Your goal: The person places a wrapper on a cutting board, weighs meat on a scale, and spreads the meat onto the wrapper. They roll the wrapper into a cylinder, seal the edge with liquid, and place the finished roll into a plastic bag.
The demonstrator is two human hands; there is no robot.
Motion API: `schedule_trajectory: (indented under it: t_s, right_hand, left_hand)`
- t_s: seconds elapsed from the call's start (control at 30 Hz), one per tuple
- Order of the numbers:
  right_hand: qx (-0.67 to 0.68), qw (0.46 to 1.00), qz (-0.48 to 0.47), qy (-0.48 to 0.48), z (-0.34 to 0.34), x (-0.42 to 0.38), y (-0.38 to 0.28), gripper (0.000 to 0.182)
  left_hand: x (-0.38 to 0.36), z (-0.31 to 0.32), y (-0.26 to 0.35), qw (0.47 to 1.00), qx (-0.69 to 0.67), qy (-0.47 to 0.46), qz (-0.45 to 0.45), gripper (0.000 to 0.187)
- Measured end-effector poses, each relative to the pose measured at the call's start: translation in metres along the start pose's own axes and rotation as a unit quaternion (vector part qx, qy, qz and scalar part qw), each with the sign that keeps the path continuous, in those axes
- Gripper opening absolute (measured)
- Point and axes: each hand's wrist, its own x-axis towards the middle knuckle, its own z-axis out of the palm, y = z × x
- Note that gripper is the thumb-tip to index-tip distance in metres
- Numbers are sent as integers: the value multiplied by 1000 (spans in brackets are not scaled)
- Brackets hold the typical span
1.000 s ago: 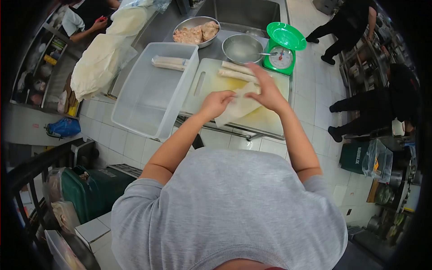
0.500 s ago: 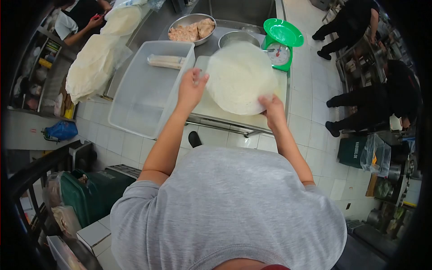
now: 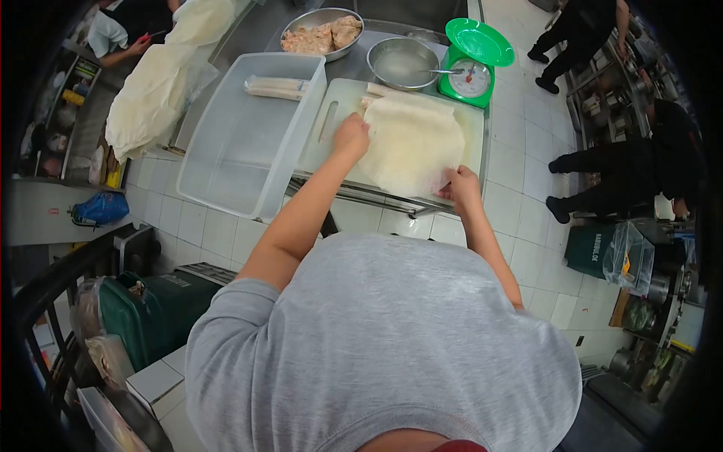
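A thin, pale round wrapper (image 3: pixel 414 147) lies on the white cutting board (image 3: pixel 320 154), its far edge straight, as if folded. My left hand (image 3: pixel 352 135) is at the wrapper's left edge, fingers bent closed on it. At its lower right edge, my right hand (image 3: pixel 459 185) pinches the wrapper between thumb and fingers. Beyond the board stands a metal bowl (image 3: pixel 403 63) of cloudy liquid with a utensil handle over its rim. Another metal bowl (image 3: pixel 321 34) holds pinkish filling.
Left of the board is a translucent tub (image 3: pixel 226 143) with wrapped pale rolls (image 3: pixel 276 87). A green scale (image 3: pixel 468 79) stands at the back right. Stacked wrappers (image 3: pixel 154 98) lie at far left. Other people (image 3: pixel 651 162) stand at the right and upper left.
The wrapper has come down onto the board, its far part now showing a straight edge. My left hand has moved right to its edge. The liquid bowl is now uncovered.
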Motion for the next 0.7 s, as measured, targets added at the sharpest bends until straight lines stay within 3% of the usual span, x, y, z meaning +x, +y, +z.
schedule_trajectory:
  t_s: [0.13, 0.33, 0.43, 0.53, 0.63, 0.7]
  right_hand:
    - [-97, 995, 20, -31, -6, -24, -1, 20]
    - [-236, 969, -72, 3, -3, -10, -13, 22]
    - [-416, 907, -58, -33, -3, -6, -28, 21]
    - [-591, 802, -25, -89, -6, -6, -50, 23]
    - [-640, 757, -126, -51, -3, 3, -80, 28]
    - [-578, 773, -261, 2, 4, 37, -89, 27]
  left_hand:
    - [-37, -28, -18, 998, -36, -23, -53, 21]
    - [-65, -42, -36, 995, -86, -13, -51, 26]
    - [-65, -45, -36, 994, -90, -12, -62, 29]
    - [-63, -46, -31, 993, -98, -25, -65, 31]
    - [-56, -42, -27, 994, -90, -15, -57, 32]
    - [-50, -41, -26, 996, -74, 6, -55, 33]
